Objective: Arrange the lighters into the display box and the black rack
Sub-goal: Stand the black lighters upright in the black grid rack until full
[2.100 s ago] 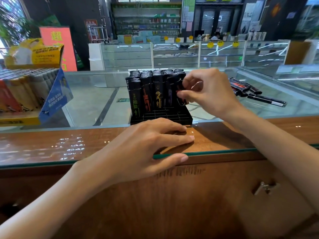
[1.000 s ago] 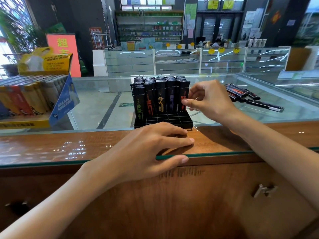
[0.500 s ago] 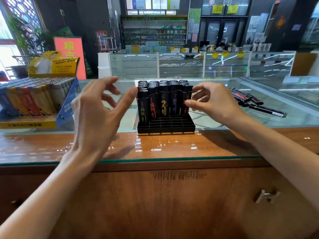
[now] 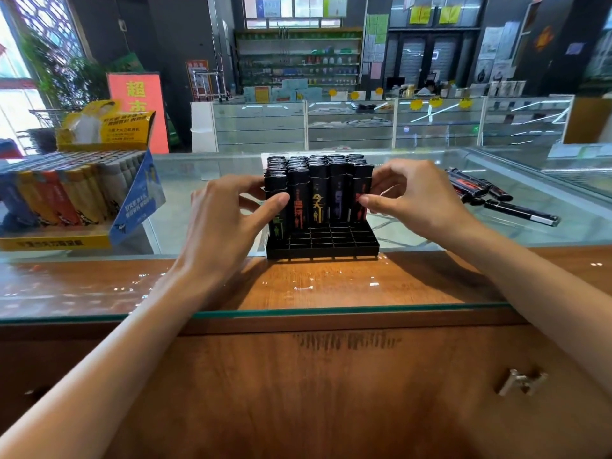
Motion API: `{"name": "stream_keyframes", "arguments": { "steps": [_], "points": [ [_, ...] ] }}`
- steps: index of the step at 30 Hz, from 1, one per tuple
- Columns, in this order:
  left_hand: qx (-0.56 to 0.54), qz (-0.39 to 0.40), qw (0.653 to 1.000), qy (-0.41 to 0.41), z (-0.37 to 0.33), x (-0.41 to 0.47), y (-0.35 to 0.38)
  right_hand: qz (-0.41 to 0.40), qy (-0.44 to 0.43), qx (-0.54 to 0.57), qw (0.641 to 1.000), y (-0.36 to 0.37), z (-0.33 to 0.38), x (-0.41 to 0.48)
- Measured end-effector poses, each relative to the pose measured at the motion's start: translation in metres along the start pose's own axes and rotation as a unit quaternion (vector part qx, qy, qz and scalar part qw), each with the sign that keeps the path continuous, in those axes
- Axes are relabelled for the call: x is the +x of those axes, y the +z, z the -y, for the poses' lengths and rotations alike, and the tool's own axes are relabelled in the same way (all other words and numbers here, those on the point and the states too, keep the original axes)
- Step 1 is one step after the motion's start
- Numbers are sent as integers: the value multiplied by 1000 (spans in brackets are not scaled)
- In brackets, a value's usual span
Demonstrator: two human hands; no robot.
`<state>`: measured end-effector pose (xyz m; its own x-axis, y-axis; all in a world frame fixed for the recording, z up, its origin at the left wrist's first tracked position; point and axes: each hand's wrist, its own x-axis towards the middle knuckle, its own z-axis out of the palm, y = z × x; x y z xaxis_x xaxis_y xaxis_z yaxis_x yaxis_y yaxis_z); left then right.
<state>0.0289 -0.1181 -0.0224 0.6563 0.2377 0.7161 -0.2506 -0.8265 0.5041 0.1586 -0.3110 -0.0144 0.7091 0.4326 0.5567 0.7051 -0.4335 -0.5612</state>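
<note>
The black rack sat on the glass counter top, straight ahead of you at the far edge of the wooden strip. The black lighters stood upright in its back rows, five across, long axes vertical and caps pointing up. Their front faces were turned toward you, each printed with a small figure and characters in green, orange-red, yellow, purple and red. The rack's nearest rows of square cells showed as an open grid.

Your left hand gripped the left end of the block, thumb pressed on the front of the leftmost lighter and fingers curled round its side. Your right hand held the right end, one fingertip on the front of the rightmost lighter and the other fingers curled against its side.

To the right, well apart from the rack, loose black lighters lay flat on the glass, slanting away to the left. At the left stood the yellow display box, with coloured lighters in blue, yellow, orange and grey leaning back in packed rows.
</note>
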Motion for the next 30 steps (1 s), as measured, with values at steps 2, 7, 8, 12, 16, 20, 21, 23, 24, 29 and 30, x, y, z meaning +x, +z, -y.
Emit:
{"name": "stream_keyframes", "arguments": {
  "steps": [2,7,8,12,16,20,21,23,24,29,30],
  "points": [
    [-2,-4,1000,1,1,0,1,0,1,2,1000,0,0,-1],
    [2,-10,1000,1,3,0,3,-2,0,-1,1000,0,0,1],
    [2,-10,1000,-2,3,0,3,-1,1,-1,1000,0,0,1],
    [-1,-1,1000,-21,4,0,3,-4,-5,1,1000,0,-1,0],
    [13,-10,1000,-23,4,-2,-1,4,-7,18,1000,-5,0,-2],
    [67,-114,989,60,-10,-1,-9,-21,-11,24,999,-41,-15,-10],
    [62,-128,987,81,-18,0,-8,-42,-4,23,999,-56,-23,-14],
    [25,-111,987,110,-39,5,0,-74,16,3,997,-86,-41,-22],
    [1,-81,989,120,-50,9,8,-79,28,-11,996,-100,-51,-28],
    [-17,140,983,119,-101,40,80,-42,52,-138,988,-145,-92,-61],
    [-8,181,979,89,-108,49,99,-22,51,-162,985,-150,-98,-68]
  ]
}}
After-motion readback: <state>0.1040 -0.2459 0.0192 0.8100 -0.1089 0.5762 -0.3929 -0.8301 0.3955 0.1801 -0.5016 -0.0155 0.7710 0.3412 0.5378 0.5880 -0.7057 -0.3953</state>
